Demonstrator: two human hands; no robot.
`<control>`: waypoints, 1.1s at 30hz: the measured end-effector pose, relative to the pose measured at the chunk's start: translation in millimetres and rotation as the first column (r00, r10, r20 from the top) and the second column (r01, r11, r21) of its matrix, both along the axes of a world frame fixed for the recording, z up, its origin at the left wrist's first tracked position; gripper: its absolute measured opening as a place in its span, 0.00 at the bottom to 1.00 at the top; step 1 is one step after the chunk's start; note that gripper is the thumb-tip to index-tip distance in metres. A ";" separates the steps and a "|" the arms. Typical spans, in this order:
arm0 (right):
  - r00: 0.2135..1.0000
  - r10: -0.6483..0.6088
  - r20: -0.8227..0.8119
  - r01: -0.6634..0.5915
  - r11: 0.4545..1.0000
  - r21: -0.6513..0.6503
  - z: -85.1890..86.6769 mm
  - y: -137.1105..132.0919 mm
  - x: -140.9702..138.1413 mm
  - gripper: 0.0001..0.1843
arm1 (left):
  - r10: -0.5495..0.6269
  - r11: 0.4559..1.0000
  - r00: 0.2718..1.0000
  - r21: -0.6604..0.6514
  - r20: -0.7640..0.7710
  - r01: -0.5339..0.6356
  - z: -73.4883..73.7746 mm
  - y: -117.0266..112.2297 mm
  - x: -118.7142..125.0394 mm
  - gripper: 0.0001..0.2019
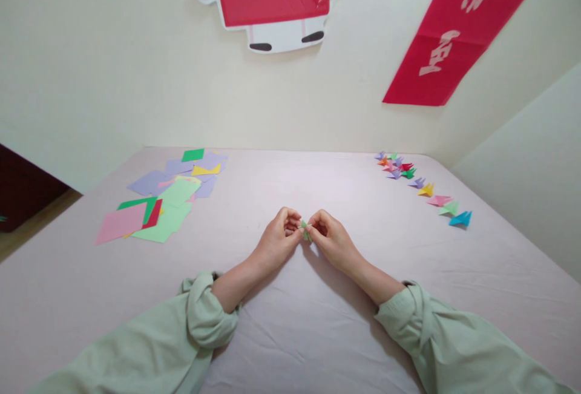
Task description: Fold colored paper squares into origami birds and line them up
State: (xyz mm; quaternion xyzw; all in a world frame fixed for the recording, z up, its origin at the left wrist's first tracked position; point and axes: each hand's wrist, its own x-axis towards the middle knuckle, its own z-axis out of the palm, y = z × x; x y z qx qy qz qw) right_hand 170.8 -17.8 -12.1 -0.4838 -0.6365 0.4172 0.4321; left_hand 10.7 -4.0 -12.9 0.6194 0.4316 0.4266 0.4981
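Between my two hands, over the middle of the table, is a small light green folded paper [305,230]. My left hand [282,233] pinches its left side between thumb and fingers. From the right, my right hand [330,235] grips the other side with thumb and forefinger. Fingertips cover much of the paper, so its exact folded shape is hard to make out. Both sleeves are rolled up to the forearms.
Loose coloured paper sheets [166,212] lie in an overlapping pile at the left. Several folded paper cranes [426,189] form a diagonal row at the right. A pale cloth covers the table [272,333], which meets a wall [290,103] at its far edge.
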 end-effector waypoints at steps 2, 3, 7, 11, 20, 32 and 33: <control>1.000 -0.011 -0.012 0.011 1.000 -0.002 -1.4 0.4 0.9 0.09 | -0.035 0.999 0.998 0.004 -0.050 0.035 1.0 0.6 0.1 0.05; 1.000 -0.011 -0.018 0.011 1.000 -0.006 -1.8 0.5 1.3 0.09 | -0.055 0.998 0.996 0.009 -0.077 0.056 1.8 0.7 0.0 0.04; 1.000 -0.001 -0.023 0.001 1.000 -0.015 -1.0 0.2 1.8 0.10 | -0.088 0.996 0.989 0.022 -0.118 0.091 4.3 0.2 -0.7 0.04; 1.000 0.014 -0.019 -0.014 1.000 -0.015 1.6 0.2 1.5 0.10 | -0.067 0.997 0.991 0.030 -0.116 0.071 2.7 -0.1 -1.0 0.05; 1.000 0.030 -0.007 -0.030 0.999 -0.030 6.1 0.6 1.7 0.11 | -0.071 0.997 0.993 0.028 -0.095 0.074 1.3 0.4 -1.1 0.06; 0.999 0.036 -0.041 -0.037 0.999 -0.036 5.9 2.3 2.2 0.13 | -0.078 0.996 0.993 0.031 -0.087 0.081 0.0 0.8 -1.1 0.04; 0.999 0.031 -0.037 -0.032 0.999 -0.028 5.7 2.2 2.2 0.12 | -0.081 0.996 0.993 0.024 -0.088 0.083 0.9 0.7 -0.8 0.04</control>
